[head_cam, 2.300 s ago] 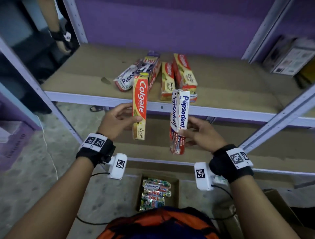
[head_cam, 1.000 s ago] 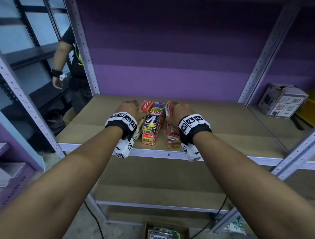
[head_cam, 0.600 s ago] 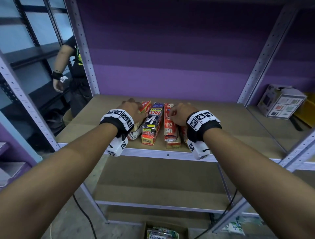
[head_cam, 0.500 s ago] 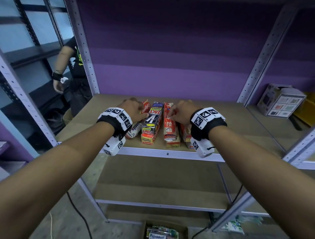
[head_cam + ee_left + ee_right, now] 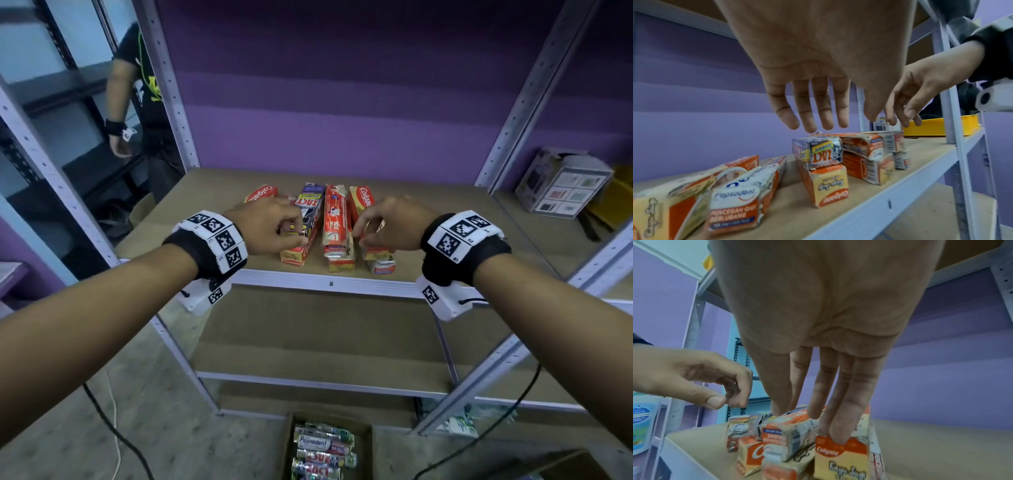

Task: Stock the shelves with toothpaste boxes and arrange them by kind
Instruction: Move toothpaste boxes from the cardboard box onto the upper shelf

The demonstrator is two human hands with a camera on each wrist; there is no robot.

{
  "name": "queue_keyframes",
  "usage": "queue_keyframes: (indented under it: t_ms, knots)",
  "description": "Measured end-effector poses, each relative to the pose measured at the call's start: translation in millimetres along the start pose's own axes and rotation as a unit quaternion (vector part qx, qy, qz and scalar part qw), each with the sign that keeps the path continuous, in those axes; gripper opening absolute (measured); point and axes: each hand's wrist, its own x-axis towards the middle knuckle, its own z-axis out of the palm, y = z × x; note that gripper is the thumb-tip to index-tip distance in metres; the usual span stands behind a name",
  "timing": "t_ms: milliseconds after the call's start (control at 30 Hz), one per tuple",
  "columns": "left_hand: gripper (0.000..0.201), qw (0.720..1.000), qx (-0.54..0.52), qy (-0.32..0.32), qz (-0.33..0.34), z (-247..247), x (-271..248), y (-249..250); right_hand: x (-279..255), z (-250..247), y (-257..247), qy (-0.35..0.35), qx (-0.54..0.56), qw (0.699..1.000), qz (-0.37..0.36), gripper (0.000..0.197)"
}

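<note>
Several toothpaste boxes lie side by side, some stacked, at the middle front of the brown shelf (image 5: 445, 219). A red Colgate box (image 5: 262, 193) is on the left, then a dark ZACT box (image 5: 310, 207), a red Pepsodent box (image 5: 335, 219) and another Colgate box (image 5: 361, 198). My left hand (image 5: 294, 233) hovers just above the ZACT box (image 5: 818, 151), fingers hanging loosely and holding nothing. My right hand (image 5: 363, 229) reaches down with straight fingers (image 5: 840, 431) that touch the yellow-and-red Colgate box (image 5: 840, 457). A white Pepsodent box (image 5: 735, 203) lies further left.
An open carton (image 5: 366, 442) with more toothpaste boxes sits on the floor below. The lower shelf (image 5: 308, 342) is bare. A white box (image 5: 561, 181) and a yellow bin (image 5: 937, 126) stand on the shelf to the right. Another person (image 5: 137, 102) stands behind the left upright.
The Colgate and Pepsodent boxes I held earlier now lie on the shelf. Both hands have let go and drawn back toward the shelf's front edge.
</note>
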Motion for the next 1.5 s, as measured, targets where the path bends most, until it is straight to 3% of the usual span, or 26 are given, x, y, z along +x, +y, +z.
queue_keyframes:
  t_ms: [300,567,633,733,867,1100,1267,1400,1500]
  knots:
    - [0.031,0.993,-0.040,-0.108,0.005,33.0,-36.8,36.4,-38.9,41.5,12.2,-0.082,0.037,0.996,0.002,0.015]
    - [0.032,0.976,-0.084,-0.195,-0.048,101.6,-66.3,55.2,-56.0,111.4,30.7,-0.181,0.006,0.983,0.034,0.016]
    - [0.031,0.970,-0.103,-0.210,-0.066,123.6,-75.4,55.7,-60.6,134.1,36.0,-0.203,0.049,0.976,0.061,0.017]
    - [0.030,0.954,-0.132,-0.252,-0.094,156.4,-89.8,54.6,-69.9,168.1,46.1,-0.237,0.109,0.960,0.104,0.017]
    - [0.020,0.932,-0.190,-0.282,-0.123,208.2,-110.2,53.0,-79.7,214.9,64.7,-0.301,0.028,0.949,0.089,0.019]
    - [0.009,0.878,-0.264,-0.337,-0.214,307.0,-152.6,52.6,-96.1,312.6,96.8,-0.381,0.075,0.910,0.143,0.013]
    - [0.009,0.842,-0.265,-0.383,-0.271,380.4,-179.4,48.6,-106.1,394.1,120.4,-0.407,0.116,0.884,0.200,0.014]
    - [0.015,0.821,-0.264,-0.385,-0.330,440.5,-200.5,40.9,-114.9,459.9,140.2,-0.405,0.136,0.869,0.250,0.027]
    - [0.018,0.799,-0.277,-0.387,-0.367,488.4,-216.0,34.3,-118.9,512.8,157.1,-0.410,0.144,0.859,0.270,0.026]
